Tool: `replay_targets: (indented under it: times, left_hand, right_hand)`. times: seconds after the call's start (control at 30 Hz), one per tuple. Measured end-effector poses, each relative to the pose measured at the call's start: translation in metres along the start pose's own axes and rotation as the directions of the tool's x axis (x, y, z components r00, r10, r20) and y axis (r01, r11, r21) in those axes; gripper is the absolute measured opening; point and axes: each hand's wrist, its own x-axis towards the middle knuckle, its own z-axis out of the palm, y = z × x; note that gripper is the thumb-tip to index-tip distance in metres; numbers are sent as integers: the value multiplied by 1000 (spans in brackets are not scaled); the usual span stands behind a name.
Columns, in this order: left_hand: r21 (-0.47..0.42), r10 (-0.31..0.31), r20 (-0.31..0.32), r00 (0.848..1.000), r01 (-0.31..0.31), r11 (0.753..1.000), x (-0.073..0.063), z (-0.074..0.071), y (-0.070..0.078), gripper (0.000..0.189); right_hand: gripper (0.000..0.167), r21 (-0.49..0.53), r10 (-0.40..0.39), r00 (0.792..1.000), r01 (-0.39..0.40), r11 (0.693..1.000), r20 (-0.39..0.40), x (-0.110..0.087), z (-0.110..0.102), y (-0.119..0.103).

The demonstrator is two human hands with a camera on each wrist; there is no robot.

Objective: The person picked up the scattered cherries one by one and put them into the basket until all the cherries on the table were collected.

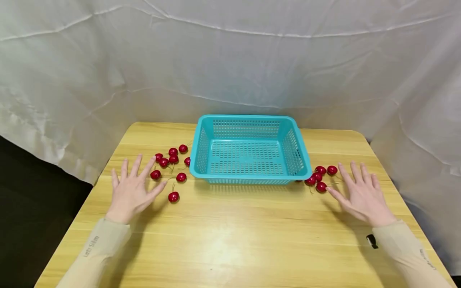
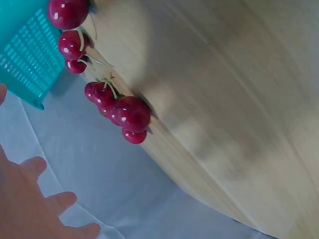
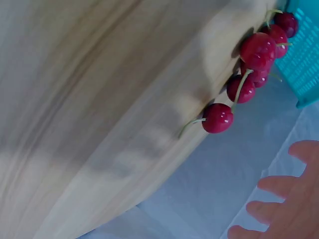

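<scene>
"Lets …" on left sleeve (image 1: 99,249)

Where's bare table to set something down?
Free: table in front of the basket, between left grip and right grip; also the table's back-right corner, beyond the right cherries. Crowded: both basket sides, especially among the left cherries.

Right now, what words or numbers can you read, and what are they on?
"Lets S...": on the left sleeve; the end of the second word is too blurred to be sure of.
Right sleeve: there is writing, but it is too small and blurred to read.
Basket and cherries: no words or numbers that I can see.
</scene>
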Motion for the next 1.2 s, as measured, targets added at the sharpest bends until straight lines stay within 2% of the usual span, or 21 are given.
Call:
replay_targets:
  times: [0.17,0.33,0.5,0.7,0.87,1.1,1.13,1.2]
  left_hand:
    - [-20,82,-65,995,-83,996,7,0,9,77]
    - [-38,187,-136,973,-194,980,15,1,21,70]
    - [-24,294,-160,942,-301,953,20,0,33,64]
    - [-50,395,-176,902,-409,911,28,-4,53,57]
    - [-70,472,-181,863,-490,869,33,-4,72,49]
    - [-75,567,-203,798,-590,804,35,-1,94,44]
    - [-72,572,-208,793,-596,800,36,-1,95,44]
    - [-64,571,-215,792,-595,802,36,0,97,43]
  right_hand:
    - [83,50,-3,1000,3,999,-2,3,-4,-4]
    - [73,88,-1,1000,3,996,-23,8,-5,-14]
    - [66,62,-29,999,31,998,-32,13,0,-23]
    - [56,119,-65,995,74,990,-79,17,3,-27]
    - [52,133,-73,993,85,988,-92,20,6,-27]
    - [45,160,-78,992,93,983,-97,24,13,-27]
    - [45,161,-82,992,96,982,-94,24,14,-28]
    - [45,166,-89,992,102,981,-84,25,16,-29]
